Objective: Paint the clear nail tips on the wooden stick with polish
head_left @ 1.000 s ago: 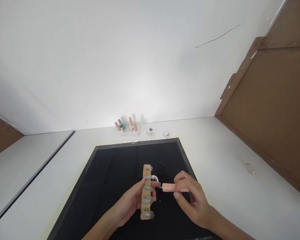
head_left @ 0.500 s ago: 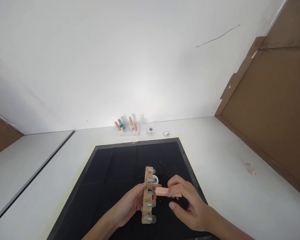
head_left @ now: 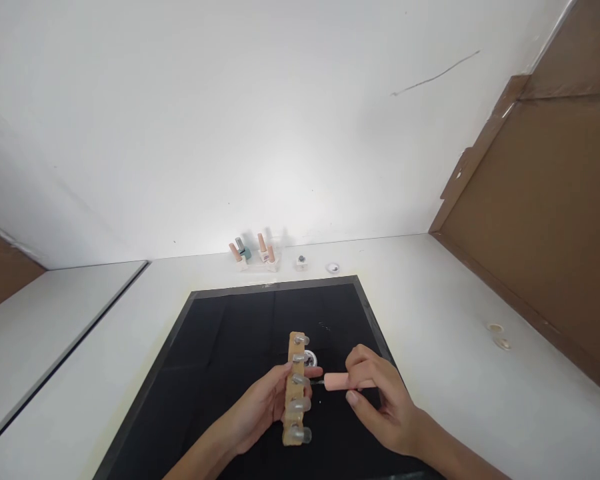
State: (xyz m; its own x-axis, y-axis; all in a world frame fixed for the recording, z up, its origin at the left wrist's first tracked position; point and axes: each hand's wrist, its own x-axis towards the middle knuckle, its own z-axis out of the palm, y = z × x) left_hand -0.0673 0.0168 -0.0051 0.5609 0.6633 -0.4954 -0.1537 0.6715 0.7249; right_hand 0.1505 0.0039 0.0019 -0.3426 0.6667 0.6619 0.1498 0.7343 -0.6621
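1. Head view, workpiece: The tan strip (head_left: pixel 294 392) is held over the black mat (head_left: pixel 230 367), toward the near edge of the counter (head_left: pixel 445 313). Its long axis runs from the counter's near edge toward its far edge. Five clear nail tips (head_left: pixel 300 405) sit crosswise along it, free ends facing the counter's right edge.
2. Head view, left hand (head_left: pixel 263 400): The fingers pinch the strip near its middle. The thumb bears on the left side; other fingers pass behind and show beyond the right side.
3. Head view, right hand (head_left: pixel 383 400): The fingers pinch a pink handle (head_left: pixel 336 381), held nearly level. Its brush (head_left: pixel 317 382) points toward the counter's left edge.
4. Head view, governing relation: The strip lies left of the right fingers. The brush is roughly square to the strip's long axis, in line with the middle nail tip at its free end. Contact cannot be confirmed. The left hand is nearer the strip.
5. Head view, surroundings: A round white container (head_left: pixel 311 358) sits on the mat, partly behind the strip. Bottles (head_left: pixel 236 253) stand along the counter's far edge.
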